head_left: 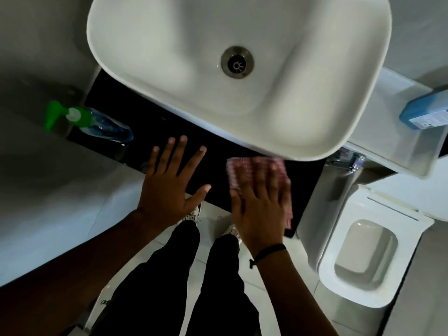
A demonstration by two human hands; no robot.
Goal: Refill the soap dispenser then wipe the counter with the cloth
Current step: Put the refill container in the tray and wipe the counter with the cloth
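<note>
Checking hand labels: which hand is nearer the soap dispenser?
Left. The left hand is spread open on the black counter, just right of the soap dispenser. The right hand is farther right, pressing the cloth.

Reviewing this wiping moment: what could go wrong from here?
The right hand presses the cloth flat near the counter's front edge; a stroke could slip off. Sweeping left, it might knock over the soap dispenser, which stands at the left end. The left hand blocks that path.

right hand (260, 209) presses pink cloth (252, 169) flat on black counter (213, 170); left hand (169, 187) spread beside it.
</note>
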